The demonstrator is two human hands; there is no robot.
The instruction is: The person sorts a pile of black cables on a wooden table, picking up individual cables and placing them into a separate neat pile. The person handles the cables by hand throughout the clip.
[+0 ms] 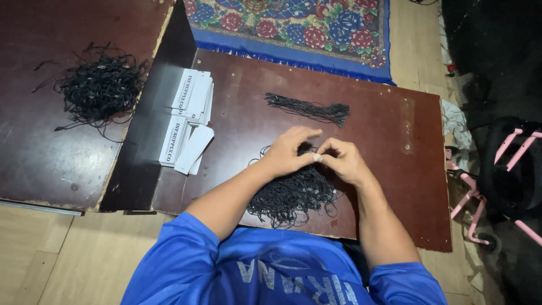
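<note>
You are pinching a small white piece between both hands, left hand [288, 151] and right hand [344, 161] meeting fingertip to fingertip just above the cord heap [293, 195]. A neat cord bundle [310, 109] is lying beyond your hands; tags [189, 121] are waiting, stacked, to your left.

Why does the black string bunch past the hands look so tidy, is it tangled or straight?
Straight. The string bundle lies with strands side by side in one narrow strip, unlike the loose tangled pile under the hands.
</note>
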